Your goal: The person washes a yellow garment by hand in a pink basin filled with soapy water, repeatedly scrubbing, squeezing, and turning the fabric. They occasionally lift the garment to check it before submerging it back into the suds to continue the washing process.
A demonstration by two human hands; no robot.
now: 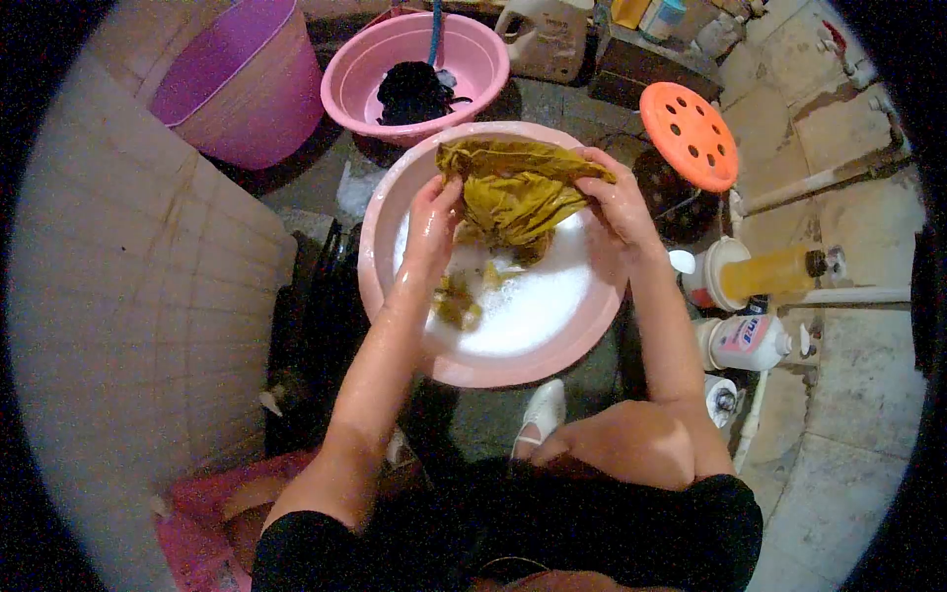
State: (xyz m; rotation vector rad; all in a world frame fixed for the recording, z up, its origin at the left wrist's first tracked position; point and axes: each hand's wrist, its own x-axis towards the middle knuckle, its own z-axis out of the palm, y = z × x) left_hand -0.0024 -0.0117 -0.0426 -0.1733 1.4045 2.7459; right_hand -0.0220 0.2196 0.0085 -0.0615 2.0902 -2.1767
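An olive-yellow wet garment is stretched between my two hands over a large pink basin. My left hand pinches its left edge, and my right hand grips the upper right corner. The garment's lower end hangs down toward the water. White suds cover much of the basin's water, with more yellowish cloth partly sunk at the left. The garment's exact kind cannot be made out.
Behind stands a smaller pink basin with black cloth and a blue hose. A purple tub is at the left. On the right are an orange stool, a bottle of yellow liquid and a white bottle.
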